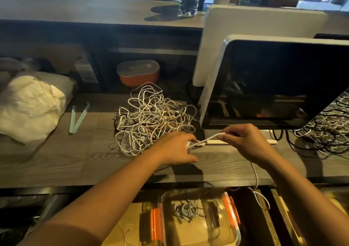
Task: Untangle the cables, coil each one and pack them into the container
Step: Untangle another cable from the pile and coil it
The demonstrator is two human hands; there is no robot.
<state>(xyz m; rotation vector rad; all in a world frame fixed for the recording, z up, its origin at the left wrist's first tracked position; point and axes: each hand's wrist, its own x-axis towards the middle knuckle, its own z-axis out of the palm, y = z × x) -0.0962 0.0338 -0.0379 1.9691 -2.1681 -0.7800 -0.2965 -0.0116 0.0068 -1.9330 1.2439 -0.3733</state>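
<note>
A heap of thin white cables point(151, 117), smooth and round, lies in loose, crossing loops on the grey wood-grain surface point(56, 160), just beyond the left fingers point(188, 137). One white round cable point(209, 139) runs taut between the two hands. The left hand point(175, 149) lies palm down at the heap's near edge, its fingers closed on the cable's end and the thumb stretched toward the body. The right hand point(243, 141) is raised a little, and the right fingers point(221, 137) pinch the cable against the thumb. From under that wrist the cable trails over the near edge of the surface.

Below that edge, nearer the body than both hands, sits a clear plastic container point(162, 198) with orange clips, holding coiled grey-white cables point(186, 209).

Just behind the right fingers stands a dark glossy monitor point(273, 83) in a silver frame. Right of it lies a second snarl of black and white cables point(324, 138). Beyond the heap are an orange oval box point(138, 74) with a pale lid, two pale green sticks point(77, 119) and a crumpled white bundle point(32, 105) at far left.
</note>
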